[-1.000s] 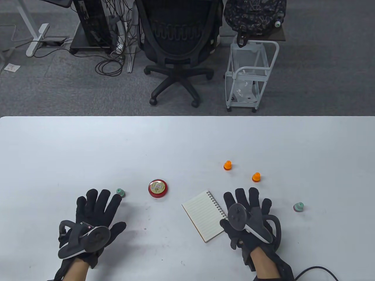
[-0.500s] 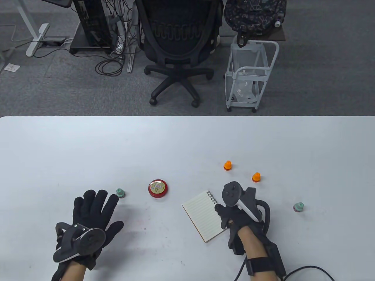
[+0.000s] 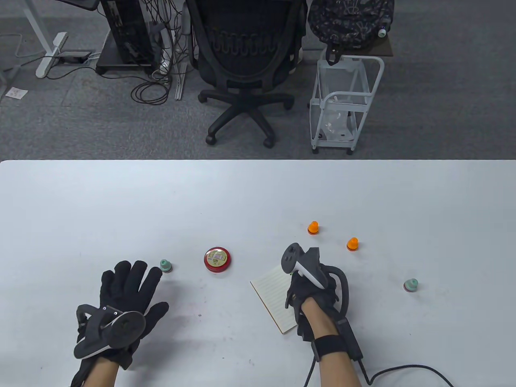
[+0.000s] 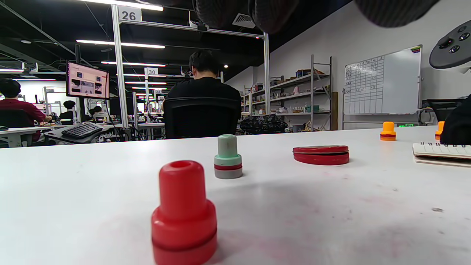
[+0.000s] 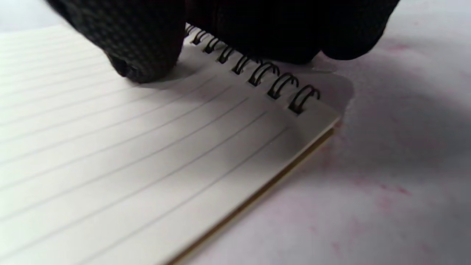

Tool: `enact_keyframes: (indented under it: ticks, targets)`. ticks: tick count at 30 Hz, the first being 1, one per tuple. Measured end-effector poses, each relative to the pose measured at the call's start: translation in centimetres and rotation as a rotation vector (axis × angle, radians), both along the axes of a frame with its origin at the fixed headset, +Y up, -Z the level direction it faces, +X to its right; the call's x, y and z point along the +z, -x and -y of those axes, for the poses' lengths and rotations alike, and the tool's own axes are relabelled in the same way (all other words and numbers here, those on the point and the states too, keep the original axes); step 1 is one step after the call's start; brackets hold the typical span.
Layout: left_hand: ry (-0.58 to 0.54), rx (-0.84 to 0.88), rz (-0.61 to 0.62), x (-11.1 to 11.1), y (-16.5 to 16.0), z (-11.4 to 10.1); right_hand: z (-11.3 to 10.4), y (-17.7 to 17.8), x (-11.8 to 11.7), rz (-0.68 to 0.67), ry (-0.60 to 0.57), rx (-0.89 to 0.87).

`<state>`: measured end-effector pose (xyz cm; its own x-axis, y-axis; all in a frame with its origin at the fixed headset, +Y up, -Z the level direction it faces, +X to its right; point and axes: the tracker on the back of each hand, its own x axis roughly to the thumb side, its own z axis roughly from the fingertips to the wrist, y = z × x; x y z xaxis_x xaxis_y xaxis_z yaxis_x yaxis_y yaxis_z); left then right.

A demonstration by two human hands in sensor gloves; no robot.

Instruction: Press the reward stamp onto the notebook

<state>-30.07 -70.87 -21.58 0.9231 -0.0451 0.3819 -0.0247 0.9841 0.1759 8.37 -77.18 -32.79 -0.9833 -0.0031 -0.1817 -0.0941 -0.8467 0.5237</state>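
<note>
Nearest the person, the left hand (image 3: 129,296) lies flat on the white desk (image 3: 258,193), fingers straight and spread, its grip holding nothing. Since a second ago it has shifted only slightly. The left wrist view shows a red stamp (image 4: 184,215) standing upright on the desk under that hand; the table view hides it.

The right hand (image 3: 310,296) has moved leftward from the bare desk beside the spiral binding and now sits over the right part of the lined notebook (image 3: 274,296). In the right wrist view a gloved fingertip (image 5: 141,55) presses on the page next to the wire coils, the other fingers arched over the binding; whether that grip is closed on the notebook cannot be told. The notebook lies open and flat, right of centre, where it lay before.

Just past the left fingertips stands a green stamp (image 3: 165,265). Further right is a round red ink pad tin (image 3: 217,260) whose lid label is too small to read. Another green stamp (image 3: 410,285) stands well right of the notebook, and two orange stamps (image 3: 313,227) (image 3: 352,244) stand beyond it.

Behind the desk the left wrist view shows frame signs reading "26" (image 4: 129,15) and "30" (image 4: 151,71), and a whiteboard (image 4: 382,85) with illegible writing.
</note>
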Motion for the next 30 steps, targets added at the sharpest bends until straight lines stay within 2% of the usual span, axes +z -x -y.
enact_keyframes:
  ticks: [8,10,14,16,20,23,30]
  targets:
    - [0.000,-0.002,0.001,-0.1,-0.1,0.0,0.1,-0.8,-0.5,0.104,0.020,-0.086]
    - [-0.003,0.005,0.001,-0.1,0.0,0.0,0.0,-0.8,-0.3,0.091,0.010,-0.071]
    - [-0.001,0.009,0.001,0.0,0.0,0.0,-0.5,0.1,0.9,0.005,-0.108,-0.023]
    - [-0.004,0.017,-0.001,0.0,0.1,-0.1,-0.8,0.6,1.8,0.019,-0.168,0.030]
    - [-0.013,0.024,-0.007,0.2,0.3,-0.3,-2.3,1.7,3.3,-0.127,-0.260,0.085]
    - [-0.016,0.030,-0.009,0.3,0.5,-0.4,-3.6,1.6,4.7,-0.143,-0.274,-0.032]
    - [-0.004,0.025,-0.001,0.3,0.3,-0.2,-5.2,0.4,7.9,-0.024,-0.207,-0.681]
